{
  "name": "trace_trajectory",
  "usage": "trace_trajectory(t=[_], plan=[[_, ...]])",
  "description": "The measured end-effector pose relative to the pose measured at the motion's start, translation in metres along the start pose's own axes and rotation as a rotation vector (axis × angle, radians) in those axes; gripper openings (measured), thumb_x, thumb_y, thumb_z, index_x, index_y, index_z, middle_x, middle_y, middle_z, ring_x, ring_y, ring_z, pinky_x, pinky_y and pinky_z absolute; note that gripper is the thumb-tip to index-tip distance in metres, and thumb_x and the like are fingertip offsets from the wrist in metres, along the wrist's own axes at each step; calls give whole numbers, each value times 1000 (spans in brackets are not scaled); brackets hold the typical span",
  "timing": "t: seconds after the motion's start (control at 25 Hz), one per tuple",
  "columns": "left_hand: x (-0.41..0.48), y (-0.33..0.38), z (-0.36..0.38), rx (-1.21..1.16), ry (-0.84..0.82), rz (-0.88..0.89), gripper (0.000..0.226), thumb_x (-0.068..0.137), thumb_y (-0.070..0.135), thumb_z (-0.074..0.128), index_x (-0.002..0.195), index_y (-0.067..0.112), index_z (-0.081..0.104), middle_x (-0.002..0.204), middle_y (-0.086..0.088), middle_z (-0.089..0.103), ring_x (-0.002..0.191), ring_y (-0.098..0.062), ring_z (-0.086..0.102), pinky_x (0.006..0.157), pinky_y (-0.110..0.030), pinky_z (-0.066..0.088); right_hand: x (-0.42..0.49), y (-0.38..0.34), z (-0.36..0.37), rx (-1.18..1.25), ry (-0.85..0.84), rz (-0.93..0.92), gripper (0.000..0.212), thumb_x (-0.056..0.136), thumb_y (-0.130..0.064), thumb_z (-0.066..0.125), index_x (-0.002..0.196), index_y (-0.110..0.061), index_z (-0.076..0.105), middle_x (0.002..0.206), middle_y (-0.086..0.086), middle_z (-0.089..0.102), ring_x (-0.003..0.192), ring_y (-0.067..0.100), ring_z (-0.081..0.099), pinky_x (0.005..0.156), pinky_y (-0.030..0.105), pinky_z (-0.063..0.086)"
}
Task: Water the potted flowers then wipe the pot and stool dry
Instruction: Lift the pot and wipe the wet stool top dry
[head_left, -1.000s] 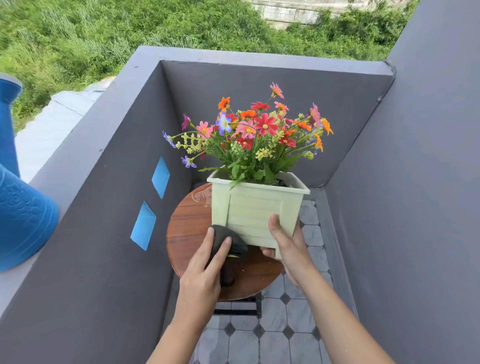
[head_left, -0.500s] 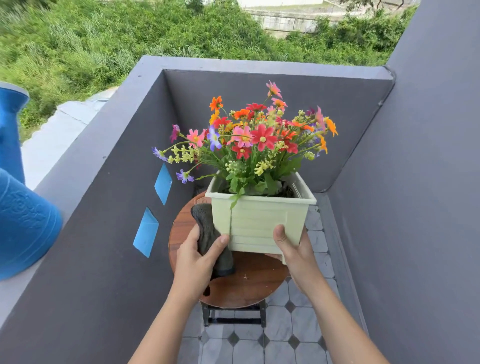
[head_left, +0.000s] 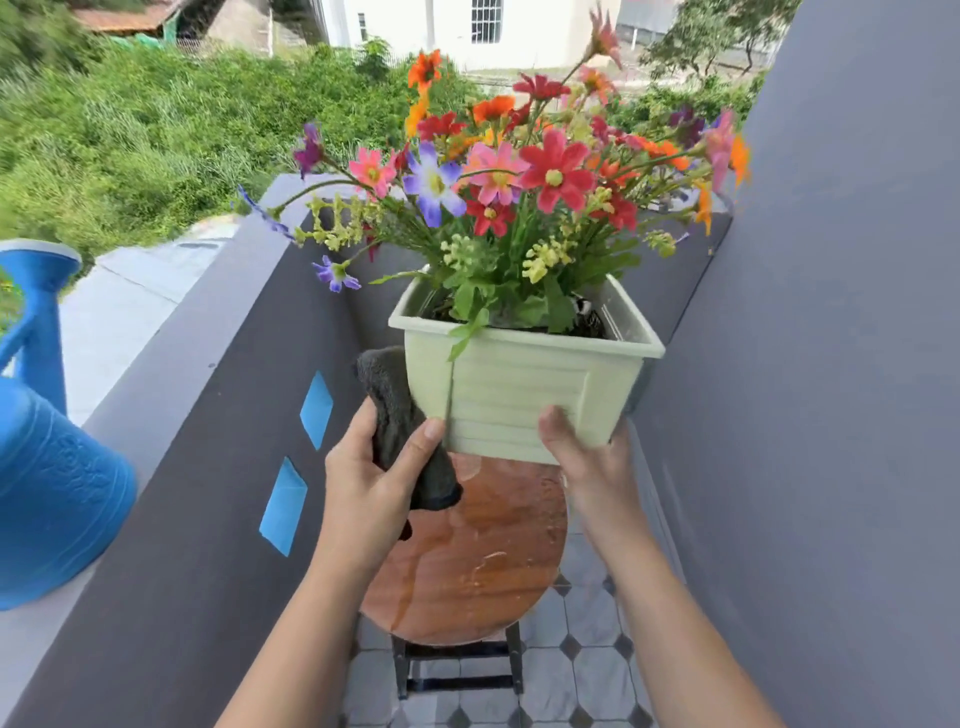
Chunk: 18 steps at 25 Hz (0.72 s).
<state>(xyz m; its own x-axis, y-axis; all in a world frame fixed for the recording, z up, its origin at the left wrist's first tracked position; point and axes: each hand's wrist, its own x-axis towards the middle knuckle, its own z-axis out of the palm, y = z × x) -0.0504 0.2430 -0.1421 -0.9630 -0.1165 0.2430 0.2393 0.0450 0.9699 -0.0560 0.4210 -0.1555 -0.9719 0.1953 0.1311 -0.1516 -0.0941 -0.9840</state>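
Left edge: blue plastic watering can (head_left: 52, 467), on the parapet. Centre left: the left hand (head_left: 374, 483) curls round a dark grey cloth (head_left: 400, 415), thumb against the pale green square plastic flower pot (head_left: 519, 395). The pot is mid-frame, held above the wet round wooden stool (head_left: 478, 561). The right hand (head_left: 587, 462) clamps its lower right corner. Expect slippery, top-heavy plastic; support the base.

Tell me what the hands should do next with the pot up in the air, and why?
Probably let the right hand hold the pot up while the left hand sweeps its cloth across the stool. The pot hangs clear above the stool, the wood shows wet streaks, and the cloth is gripped against the pot's side, ready to use.
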Motion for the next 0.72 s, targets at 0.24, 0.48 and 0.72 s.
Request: trace_trajectory(t=[0.24,0.48,0.72], plan=[[10,15,2,-12,-109,27,5,86,37,65,85,39,61,72,10,63,64,-7,59,50,-33,52,2,-8,-7,31,84,-75,90,61,-75,61,126,-14,49,112,-3,62,104,3,61,83,14,50],[19,-18,-13,1,73,-215,22,88,25,62,101,36,48,100,4,61,94,-22,64,77,-39,53,12,-11,-17,81,152,-109,94,61,-73,65,127,-7,48,117,10,60,109,16,60,93,28,52],[-7,-70,-2,827,-273,-95,23,85,-2,46,100,14,51,92,-8,62,90,-33,59,63,-35,39,32,-2,-31,57,200,-163,85,73,-59,66,125,4,44,102,-2,57,92,-3,60,79,13,48]])
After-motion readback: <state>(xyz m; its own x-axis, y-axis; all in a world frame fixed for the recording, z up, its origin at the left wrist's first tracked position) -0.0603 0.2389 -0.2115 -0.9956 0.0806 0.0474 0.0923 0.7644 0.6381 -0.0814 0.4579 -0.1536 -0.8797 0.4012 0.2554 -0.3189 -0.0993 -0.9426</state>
